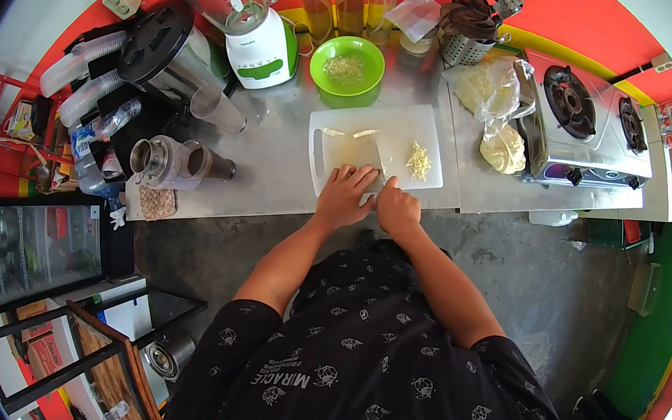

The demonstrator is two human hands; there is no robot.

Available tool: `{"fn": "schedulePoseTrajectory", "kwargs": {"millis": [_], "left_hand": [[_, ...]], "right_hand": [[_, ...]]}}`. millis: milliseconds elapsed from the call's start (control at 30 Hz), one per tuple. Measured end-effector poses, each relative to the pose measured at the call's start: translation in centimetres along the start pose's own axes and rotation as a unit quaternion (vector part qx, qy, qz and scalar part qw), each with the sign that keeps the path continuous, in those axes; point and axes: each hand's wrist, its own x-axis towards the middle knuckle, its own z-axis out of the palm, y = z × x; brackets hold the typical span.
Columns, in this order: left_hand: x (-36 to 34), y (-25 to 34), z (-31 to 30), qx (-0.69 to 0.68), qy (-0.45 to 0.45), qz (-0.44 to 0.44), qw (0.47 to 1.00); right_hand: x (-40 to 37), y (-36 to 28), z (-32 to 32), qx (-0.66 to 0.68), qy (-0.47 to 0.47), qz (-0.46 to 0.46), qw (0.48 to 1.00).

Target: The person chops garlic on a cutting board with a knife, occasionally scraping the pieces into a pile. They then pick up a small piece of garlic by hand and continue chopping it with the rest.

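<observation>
A white cutting board [344, 153] lies on the metal counter in front of me. My right hand [399, 209] is closed around the handle of a knife, its blade [380, 158] pointing away from me across the board. Close beside the blade, my left hand [345, 196] presses its fingertips down on the board; whatever lies under them is hidden. Two pale strips sit farther back, one strip [365, 133] near the blade tip and another strip [332, 132] to its left. On the board's right side is a small pile of chopped pale pieces [418, 161].
Behind the board stands a green bowl [343, 95] with chopped bits inside. A blender [260, 49] and pump bottles [349, 1] are at the back. Plastic bags [490, 94] lie beside the gas stove [584, 125] on the right; a clear cup [220, 109] stands left.
</observation>
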Motion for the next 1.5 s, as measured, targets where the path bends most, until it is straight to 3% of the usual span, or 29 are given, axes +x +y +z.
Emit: {"fn": "schedulePoseTrajectory", "kwargs": {"millis": [567, 633, 833, 1033, 1133, 1267, 1500], "left_hand": [[0.0, 0.1, -0.4, 0.006, 0.000, 0.003, 1.000], [0.0, 0.1, -0.4, 0.009, 0.006, 0.001, 1.000], [-0.1, 0.1, -0.3, -0.018, -0.006, -0.010, 1.000], [0.1, 0.0, -0.2, -0.009, 0.014, -0.003, 1.000], [0.1, 0.3, 0.2, 0.000, 0.016, -0.005, 1.000], [0.0, 0.7, 0.6, 0.012, 0.025, 0.007, 1.000], [-0.2, 3.0, 1.5, -0.012, 0.030, -0.086, 0.996]], "right_hand": [[0.4, 0.0, -0.7, -0.012, 0.003, -0.022, 1.000], [-0.2, -0.1, -0.6, 0.046, -0.020, 0.013, 0.999], [0.7, 0.1, 0.0, -0.002, 0.008, -0.025, 1.000], [-1.0, -0.3, 0.6, -0.002, -0.003, 0.003, 1.000], [-0.4, 0.2, 0.9, 0.048, -0.020, -0.013, 0.999], [-0.5, 1.1, 1.0, 0.047, 0.045, -0.032, 0.997], [-0.3, 4.7, 0.7, 0.054, 0.047, 0.010, 0.997]]}}
